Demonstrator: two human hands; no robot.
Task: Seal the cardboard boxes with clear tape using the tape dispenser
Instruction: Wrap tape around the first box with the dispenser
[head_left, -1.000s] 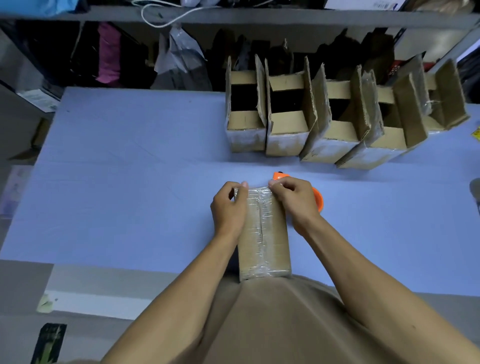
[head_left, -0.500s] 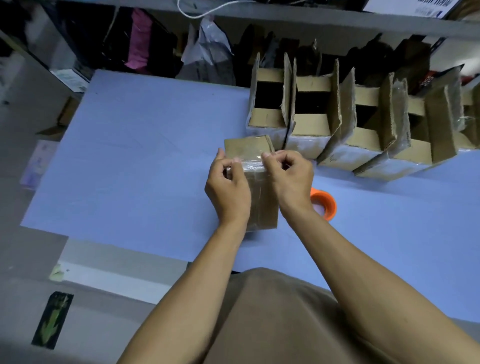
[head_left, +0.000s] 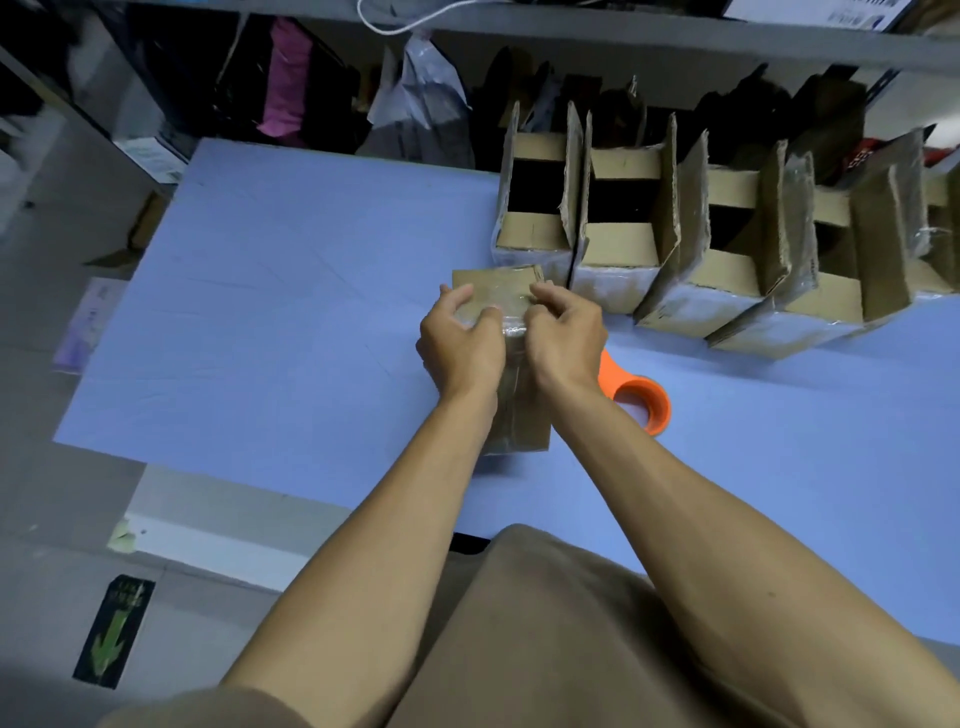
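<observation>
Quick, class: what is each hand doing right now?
Left hand: fingers curled, gripping the cardboard box.
Right hand: fingers curled, gripping the same box.

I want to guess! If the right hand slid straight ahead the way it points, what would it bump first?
Probably the row of open boxes; the right hand holds the taped box just short of it, though depth is unclear.
</observation>
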